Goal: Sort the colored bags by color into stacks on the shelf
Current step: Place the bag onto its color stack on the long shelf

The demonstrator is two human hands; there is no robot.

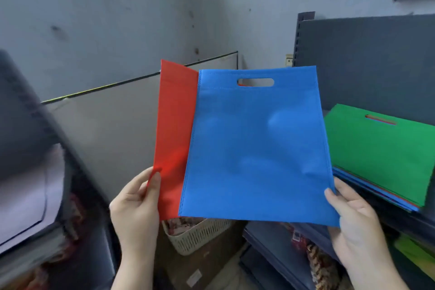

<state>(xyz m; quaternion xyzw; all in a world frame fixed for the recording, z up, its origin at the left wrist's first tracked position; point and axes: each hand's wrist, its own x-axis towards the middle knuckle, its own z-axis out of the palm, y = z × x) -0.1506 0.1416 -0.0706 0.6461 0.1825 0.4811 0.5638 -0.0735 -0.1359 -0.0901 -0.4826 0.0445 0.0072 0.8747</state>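
Note:
I hold two flat fabric bags up in front of me. A blue bag [256, 146] with a cut-out handle faces me, and my right hand [353, 221] pinches its lower right corner. Behind it and offset to the left is a red bag [174, 125]; my left hand [136, 207] grips its lower left edge with the thumb on the front. On the dark shelf [386, 216] at the right lies a stack of bags [376, 148] with a green one on top and blue and red edges showing beneath.
A cream plastic basket [200, 235] stands on a cardboard box below the bags. A grey board leans against the wall behind. Dark shelving with white sheets is at the left. A lower shelf at the right holds yellow-green material [414, 252].

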